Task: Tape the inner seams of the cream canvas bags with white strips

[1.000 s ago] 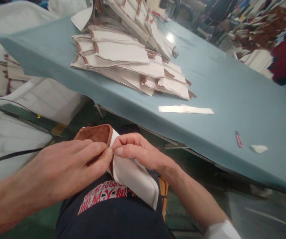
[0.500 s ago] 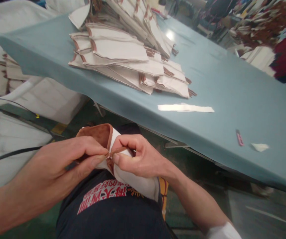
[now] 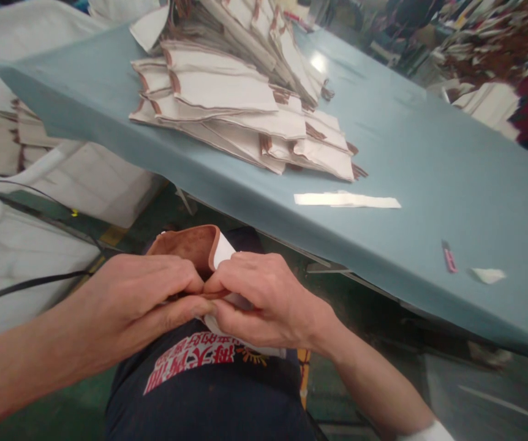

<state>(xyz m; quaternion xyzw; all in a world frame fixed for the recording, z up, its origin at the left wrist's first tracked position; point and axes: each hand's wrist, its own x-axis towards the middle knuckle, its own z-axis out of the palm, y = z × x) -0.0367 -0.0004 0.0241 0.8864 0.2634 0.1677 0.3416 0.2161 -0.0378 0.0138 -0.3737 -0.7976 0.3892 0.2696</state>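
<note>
Low in front of my body I hold a white piece with brown lining [image 3: 188,242], curled into an open loop. My left hand [image 3: 147,294] is closed on its near edge, thumb pressed below the curled fingers. Right beside it, my right hand [image 3: 264,300] grips the same edge, and the thumb tips of both hands nearly meet. Most of the edge between them is hidden by the fingers. Above the hands, the loop's far side stands up, with its brown inside showing. Part of its white outside hangs below, over my dark apron [image 3: 199,404] with red lettering.
On the blue table [image 3: 429,165] lie piled white pieces with brown edges [image 3: 227,92], a white strip [image 3: 346,199], a pink cutter [image 3: 449,257] and a pale scrap [image 3: 489,275]. White bins [image 3: 108,184] stand at the left, near a black cable [image 3: 29,283].
Both hands have rolled inward and drawn together, covering the edge that showed between the fingertips. The loop has shifted slightly right and its white lower part shows less.
</note>
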